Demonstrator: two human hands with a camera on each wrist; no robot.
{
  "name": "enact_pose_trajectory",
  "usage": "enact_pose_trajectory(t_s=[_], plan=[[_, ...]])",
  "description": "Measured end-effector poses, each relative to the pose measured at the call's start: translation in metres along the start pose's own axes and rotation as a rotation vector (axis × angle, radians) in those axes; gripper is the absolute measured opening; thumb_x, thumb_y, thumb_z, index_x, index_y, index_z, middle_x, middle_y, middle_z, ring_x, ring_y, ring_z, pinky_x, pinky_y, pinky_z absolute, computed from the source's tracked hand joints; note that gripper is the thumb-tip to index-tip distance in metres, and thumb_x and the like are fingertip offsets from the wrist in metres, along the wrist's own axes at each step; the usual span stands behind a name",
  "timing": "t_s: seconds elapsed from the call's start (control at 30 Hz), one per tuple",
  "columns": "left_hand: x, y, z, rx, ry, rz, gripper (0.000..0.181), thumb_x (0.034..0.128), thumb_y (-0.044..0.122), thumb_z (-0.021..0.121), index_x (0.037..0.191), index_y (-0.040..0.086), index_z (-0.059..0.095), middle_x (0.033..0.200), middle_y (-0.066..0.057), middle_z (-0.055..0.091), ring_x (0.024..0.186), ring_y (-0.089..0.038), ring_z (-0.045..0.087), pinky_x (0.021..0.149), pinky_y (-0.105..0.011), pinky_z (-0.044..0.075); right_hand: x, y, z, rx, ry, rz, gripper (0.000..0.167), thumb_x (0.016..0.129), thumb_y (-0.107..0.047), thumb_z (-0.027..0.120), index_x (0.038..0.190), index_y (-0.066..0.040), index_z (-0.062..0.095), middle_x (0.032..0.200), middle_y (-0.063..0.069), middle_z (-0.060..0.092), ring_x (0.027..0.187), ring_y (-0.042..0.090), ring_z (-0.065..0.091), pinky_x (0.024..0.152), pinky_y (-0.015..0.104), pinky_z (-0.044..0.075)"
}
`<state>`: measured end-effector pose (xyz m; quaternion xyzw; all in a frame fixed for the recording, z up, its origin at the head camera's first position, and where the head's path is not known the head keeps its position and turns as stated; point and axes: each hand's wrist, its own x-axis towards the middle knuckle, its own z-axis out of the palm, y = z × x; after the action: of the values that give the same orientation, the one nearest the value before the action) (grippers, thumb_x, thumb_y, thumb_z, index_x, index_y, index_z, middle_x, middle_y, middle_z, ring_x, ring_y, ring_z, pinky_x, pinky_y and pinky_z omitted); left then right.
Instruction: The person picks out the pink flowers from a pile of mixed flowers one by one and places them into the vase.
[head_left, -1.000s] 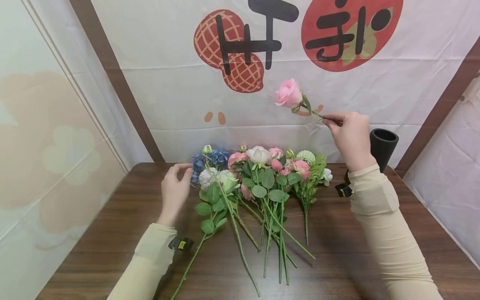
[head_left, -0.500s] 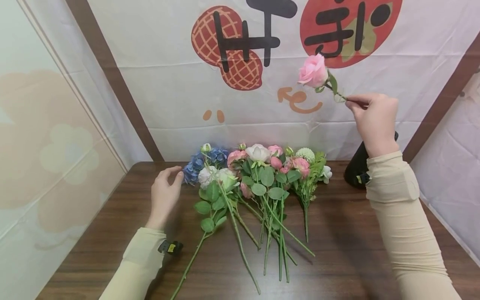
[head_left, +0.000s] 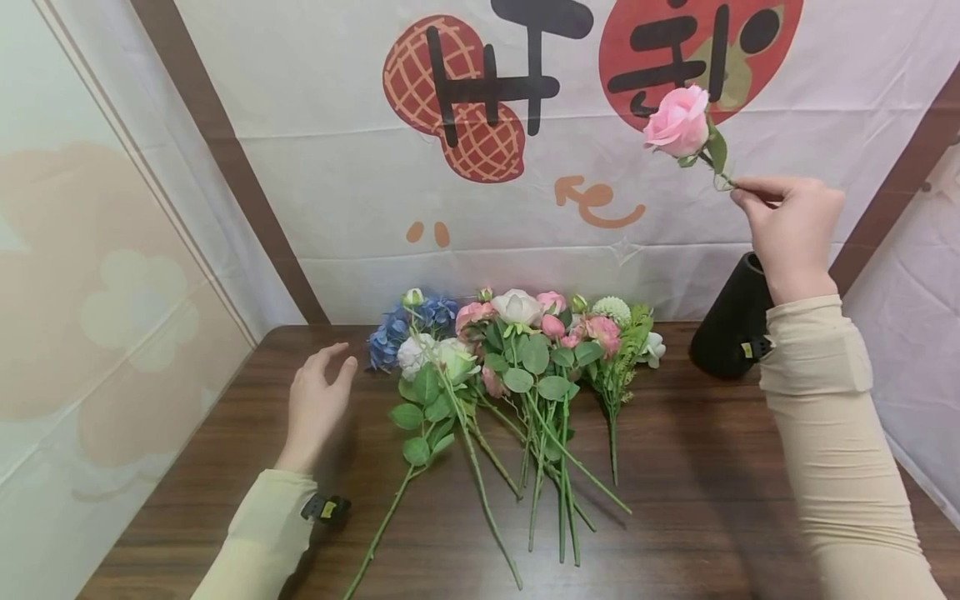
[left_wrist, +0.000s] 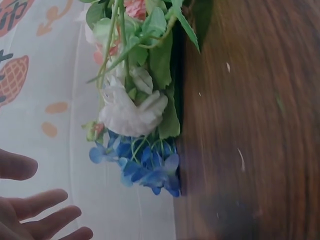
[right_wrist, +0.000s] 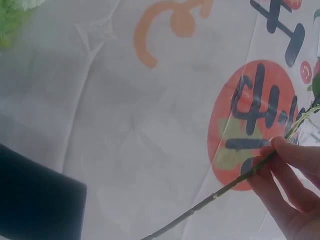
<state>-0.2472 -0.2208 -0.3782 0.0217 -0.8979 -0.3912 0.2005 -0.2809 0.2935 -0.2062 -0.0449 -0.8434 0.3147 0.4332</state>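
A pink rose (head_left: 678, 123) is held up at the right by its stem, which my right hand (head_left: 798, 233) pinches between thumb and fingers. In the right wrist view the long green stem (right_wrist: 200, 205) runs down past the fingertips toward a black vase (right_wrist: 40, 200). That vase (head_left: 731, 321) stands at the table's back right, below the hand and partly hidden by it. My left hand (head_left: 318, 404) hovers over the table at the left, fingers spread, holding nothing. Nearest to it is a blue hydrangea (head_left: 390, 333); in the left wrist view the hydrangea (left_wrist: 150, 172) is apart from the fingers.
Several artificial flowers lie across the middle of the wooden table (head_left: 225, 500), among them a white rose (head_left: 517, 308), pink blooms (head_left: 602, 333) and a green leafy sprig (head_left: 615, 392). Their stems point toward the front edge. A printed white cloth (head_left: 337, 192) hangs behind the table.
My right hand has moved right and up with the pink rose, to above the vase. My left hand has drawn back left from the blue hydrangea, its fingers spreading.
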Motion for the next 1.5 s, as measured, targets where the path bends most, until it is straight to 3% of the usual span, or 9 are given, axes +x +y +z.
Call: enact_pose_trajectory(t_s=[0.37, 0.63, 1.03, 1.27, 1.5], plan=[[-0.005, -0.018, -0.012, 0.044, 0.018, -0.016, 0.041, 0.0966, 0.026, 0.05, 0.13, 0.003, 0.054, 0.138, -0.022, 0.049, 0.129, -0.045, 0.039, 0.106, -0.057, 0.027, 0.007, 0.015, -0.001, 0.048, 0.058, 0.055, 0.021, 0.084, -0.028, 0.07, 0.101, -0.016, 0.076, 0.1, 0.002, 0.072, 0.064, -0.029, 0.046, 0.068, 0.001, 0.038], [-0.008, -0.023, -0.019, 0.053, 0.005, -0.027, 0.043, 0.0972, 0.028, 0.048, 0.131, 0.003, 0.053, 0.139, -0.023, 0.048, 0.129, -0.046, 0.038, 0.105, -0.058, 0.027, 0.012, 0.032, 0.003, 0.008, 0.106, 0.067, 0.02, 0.084, -0.03, 0.07, 0.1, -0.019, 0.076, 0.1, 0.004, 0.072, 0.065, -0.03, 0.041, 0.081, 0.007, 0.034], [-0.011, -0.028, -0.025, 0.061, 0.0, -0.047, 0.043, 0.0979, 0.029, 0.047, 0.132, 0.003, 0.052, 0.14, -0.024, 0.046, 0.129, -0.047, 0.036, 0.105, -0.06, 0.025, 0.011, 0.048, 0.014, 0.036, 0.146, 0.076, 0.018, 0.083, -0.026, 0.07, 0.097, -0.017, 0.076, 0.098, -0.001, 0.073, 0.065, -0.028, 0.043, 0.069, 0.002, 0.034], [-0.011, -0.03, -0.028, 0.074, 0.013, -0.046, 0.042, 0.0978, 0.028, 0.047, 0.131, 0.003, 0.053, 0.139, -0.024, 0.047, 0.129, -0.047, 0.037, 0.105, -0.059, 0.026, 0.009, 0.055, 0.016, 0.028, 0.143, 0.097, 0.019, 0.083, -0.027, 0.069, 0.097, -0.017, 0.076, 0.096, -0.003, 0.073, 0.063, -0.028, 0.041, 0.072, 0.004, 0.033], [-0.013, -0.036, -0.031, 0.089, 0.019, -0.028, 0.043, 0.0983, 0.028, 0.046, 0.131, 0.001, 0.053, 0.137, -0.026, 0.048, 0.127, -0.048, 0.038, 0.103, -0.059, 0.027, 0.005, 0.065, 0.018, 0.041, 0.105, 0.144, 0.022, 0.083, -0.03, 0.069, 0.101, -0.019, 0.076, 0.086, -0.026, 0.068, 0.063, -0.027, 0.042, 0.079, 0.007, 0.035]])
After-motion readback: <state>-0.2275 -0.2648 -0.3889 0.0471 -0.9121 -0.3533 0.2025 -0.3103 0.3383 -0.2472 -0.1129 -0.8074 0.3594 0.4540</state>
